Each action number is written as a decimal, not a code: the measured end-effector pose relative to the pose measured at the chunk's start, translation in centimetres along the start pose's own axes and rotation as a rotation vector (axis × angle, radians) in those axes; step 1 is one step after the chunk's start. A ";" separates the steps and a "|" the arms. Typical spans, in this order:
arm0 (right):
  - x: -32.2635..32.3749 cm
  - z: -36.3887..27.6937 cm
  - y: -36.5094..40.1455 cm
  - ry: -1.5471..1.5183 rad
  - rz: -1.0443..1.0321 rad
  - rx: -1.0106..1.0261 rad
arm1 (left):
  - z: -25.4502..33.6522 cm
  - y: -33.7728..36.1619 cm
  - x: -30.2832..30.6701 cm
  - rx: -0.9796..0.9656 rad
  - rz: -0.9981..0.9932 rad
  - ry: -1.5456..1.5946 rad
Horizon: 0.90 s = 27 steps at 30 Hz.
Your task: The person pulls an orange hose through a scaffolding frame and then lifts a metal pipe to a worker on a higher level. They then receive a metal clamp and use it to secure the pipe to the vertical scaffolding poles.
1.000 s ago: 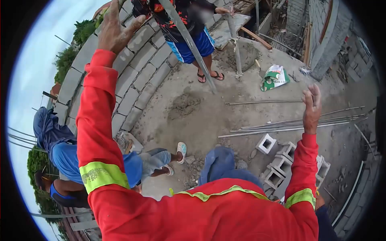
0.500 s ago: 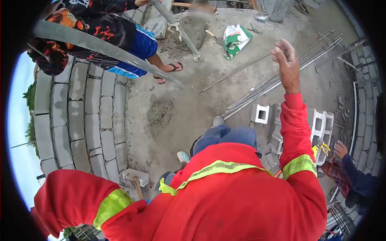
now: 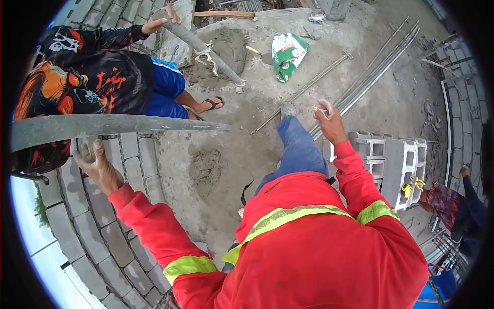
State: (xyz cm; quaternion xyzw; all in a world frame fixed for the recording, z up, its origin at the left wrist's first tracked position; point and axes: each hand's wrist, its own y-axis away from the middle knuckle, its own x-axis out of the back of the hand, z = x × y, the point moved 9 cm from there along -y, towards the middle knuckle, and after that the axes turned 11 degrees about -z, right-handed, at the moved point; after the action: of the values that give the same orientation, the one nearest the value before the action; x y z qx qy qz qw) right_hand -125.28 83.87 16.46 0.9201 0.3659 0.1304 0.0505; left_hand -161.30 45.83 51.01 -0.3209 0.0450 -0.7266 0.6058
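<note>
I wear a red jacket with yellow reflective bands. My left hand point(image 3: 96, 166) reaches out with fingers spread, just under a long grey metal pipe point(image 3: 118, 125) that runs level across the left; the fingertips are at its underside, above the grey block wall point(image 3: 105, 232). Over the concrete floor my right hand point(image 3: 329, 121) hangs in the air with loosely bent fingers and nothing in it. Below it, my leg in blue jeans point(image 3: 298, 149) stretches toward the floor.
A person in a black printed shirt point(image 3: 87, 77) grips a second pipe with a clamp point(image 3: 203, 44). A mortar pile point(image 3: 229, 44), a green-white bag point(image 3: 288, 51) and rebar rods point(image 3: 370, 77) lie beyond. Hollow blocks point(image 3: 399, 159) are stacked right, by another person's gloved hand point(image 3: 437, 198).
My left hand came back into view and rose to the pipe's underside. My right hand dropped lower and nearer. The view swung toward the block wall and the stacked blocks.
</note>
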 end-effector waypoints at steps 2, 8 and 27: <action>2.6 0.1 -1.4 -0.079 0.052 -0.056 | -5.5 -0.7 -5.3 0.013 -0.096 0.183; 13.5 1.5 -5.2 -0.016 0.264 -0.215 | -14.1 -2.5 -7.7 0.177 0.257 0.354; -15.4 -34.2 -34.9 0.094 -0.647 0.634 | -1.4 -16.0 -22.8 -0.066 -0.272 0.652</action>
State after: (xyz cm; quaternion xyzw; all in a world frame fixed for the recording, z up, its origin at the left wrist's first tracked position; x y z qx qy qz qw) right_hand -168.56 98.55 39.61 0.7214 0.6585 0.0312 -0.2122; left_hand -174.30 70.26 47.76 -0.0947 0.2161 -0.8631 0.4465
